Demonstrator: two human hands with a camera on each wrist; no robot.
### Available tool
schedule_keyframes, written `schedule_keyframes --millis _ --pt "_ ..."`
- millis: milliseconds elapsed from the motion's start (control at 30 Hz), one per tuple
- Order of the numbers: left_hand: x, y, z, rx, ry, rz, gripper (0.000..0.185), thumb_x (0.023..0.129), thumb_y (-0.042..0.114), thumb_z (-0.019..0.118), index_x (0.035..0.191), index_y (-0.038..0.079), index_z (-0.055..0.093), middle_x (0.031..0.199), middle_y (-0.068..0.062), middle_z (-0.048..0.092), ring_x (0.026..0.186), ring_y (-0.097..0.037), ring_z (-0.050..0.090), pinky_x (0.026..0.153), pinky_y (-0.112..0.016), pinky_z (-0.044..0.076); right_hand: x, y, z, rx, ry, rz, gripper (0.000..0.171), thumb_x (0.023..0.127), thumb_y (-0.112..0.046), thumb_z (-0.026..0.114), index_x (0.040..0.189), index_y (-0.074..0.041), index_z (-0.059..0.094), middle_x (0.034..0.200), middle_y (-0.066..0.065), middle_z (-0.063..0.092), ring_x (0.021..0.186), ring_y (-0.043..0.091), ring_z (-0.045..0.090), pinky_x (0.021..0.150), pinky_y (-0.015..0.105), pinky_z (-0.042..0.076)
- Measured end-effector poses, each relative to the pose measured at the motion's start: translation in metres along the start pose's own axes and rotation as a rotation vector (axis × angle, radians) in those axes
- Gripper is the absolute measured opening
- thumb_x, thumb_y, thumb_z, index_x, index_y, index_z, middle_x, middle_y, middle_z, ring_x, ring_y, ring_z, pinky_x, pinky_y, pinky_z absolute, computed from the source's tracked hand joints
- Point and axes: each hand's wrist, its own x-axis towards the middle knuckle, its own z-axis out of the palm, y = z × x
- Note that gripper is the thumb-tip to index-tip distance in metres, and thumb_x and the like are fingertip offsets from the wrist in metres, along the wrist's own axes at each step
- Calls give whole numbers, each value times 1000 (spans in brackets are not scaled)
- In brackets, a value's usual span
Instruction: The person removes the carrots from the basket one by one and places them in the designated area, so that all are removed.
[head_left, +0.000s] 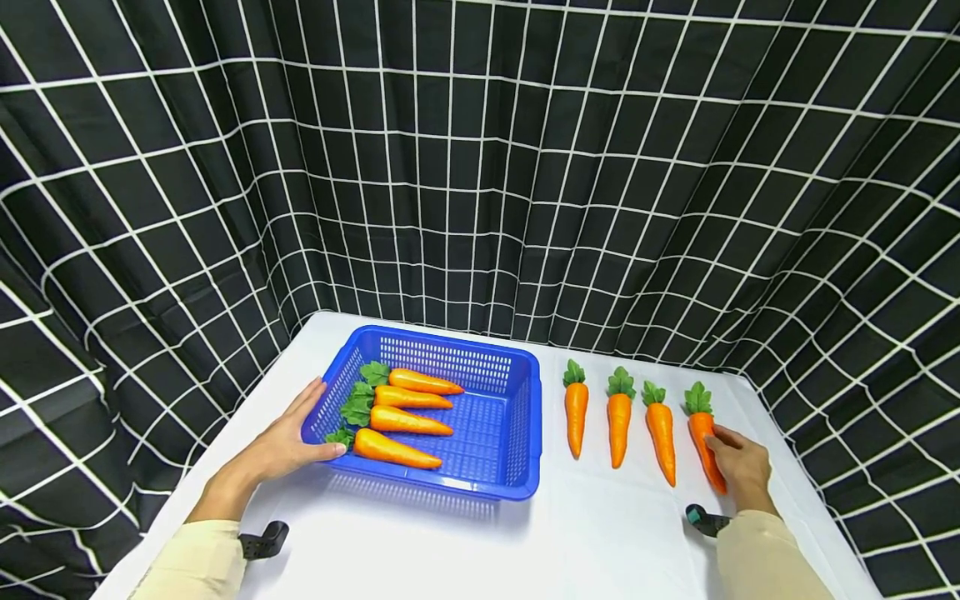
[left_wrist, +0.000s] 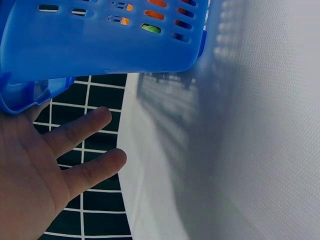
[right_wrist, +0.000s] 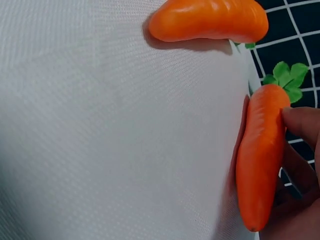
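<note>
My left hand [head_left: 288, 442] is at the left end of a blue plastic basket [head_left: 536, 417], its thumb over the near rim. In the left wrist view two fingers [left_wrist: 95, 172] stretch out straight and apart below the basket wall. Inside the basket several orange carrots [head_left: 408, 421] with green leafy tops lie side by side, tips to the right. At the far right my right hand [head_left: 742, 467] pinches the side of the rightmost carrot [head_left: 705, 446], which points tip toward me. Part of that grip is hidden behind the carrot in the right wrist view.
Three more carrots, the leftmost [head_left: 576, 417], the middle one [head_left: 619, 425] and the nearest to my right hand [head_left: 661, 437], lie in a row on the white tablecloth [head_left: 600, 542]. A black curtain with white grid lines [head_left: 480, 167] closes off the back and sides.
</note>
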Motion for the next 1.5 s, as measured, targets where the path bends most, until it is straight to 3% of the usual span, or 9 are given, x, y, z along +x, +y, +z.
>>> schedule_keyframes --millis 267,333,467,567,633,833,967,1200,1500 --pt "0 0 1 1 1 4 105 77 34 80 153 1 16 159 -18 4 140 -46 8 105 -68 12 -2 -1 -5 26 14 21 53 94 -36 56 139 -7 51 138 20 48 132 40 36 107 50 29" --pt "0 0 1 8 -1 3 105 77 34 80 153 1 16 159 -19 4 140 -46 8 105 -68 12 -3 -4 -8 27 38 19 54 94 -38 56 139 -8 52 134 18 53 125 36 46 100 45 38" --pt "1 3 0 12 -2 -3 105 78 35 80 153 0 15 159 -18 4 141 -46 8 105 -67 11 -5 -13 -18 98 105 1 55 93 -40 59 137 -7 55 95 -7 71 84 10 62 71 21 48" --pt "1 4 -1 12 1 -11 105 78 36 79 153 1 15 159 -18 4 141 -46 8 105 -68 11 -7 -28 -27 260 135 -11 53 92 -36 63 136 -8 57 74 -26 56 68 -3 52 57 11 43" --pt "1 5 -2 9 4 -12 105 78 36 79 153 0 15 159 -19 4 141 -46 8 105 -68 11 -10 -40 -32 390 141 -29 50 91 -30 65 136 -8 57 73 -25 56 70 -3 52 55 9 44" --pt "1 2 0 14 -2 -15 106 78 37 79 153 0 14 159 -18 3 141 -45 7 105 -68 11 -27 -78 -53 738 93 -52 44 88 -22 73 130 -13 63 93 -10 63 77 6 61 58 14 51" --pt "1 1 0 9 -2 -18 106 78 38 78 153 1 14 159 -18 3 141 -45 7 105 -68 10 -40 -103 -65 922 26 -133 44 83 -19 78 125 -11 66 107 0 62 79 12 65 62 20 54" --pt "0 2 -1 15 -1 -16 106 78 37 79 153 0 14 159 -19 4 141 -45 7 105 -67 11 -67 -135 -75 1054 -49 -304 44 84 -12 76 125 -3 64 111 8 64 84 18 67 67 26 56" --pt "0 3 -2 22 0 -9 105 78 36 79 153 0 15 159 -19 4 141 -46 8 105 -67 12 -94 -159 -81 1171 -78 -440 47 82 -2 75 125 7 59 110 17 64 83 24 66 65 30 57"
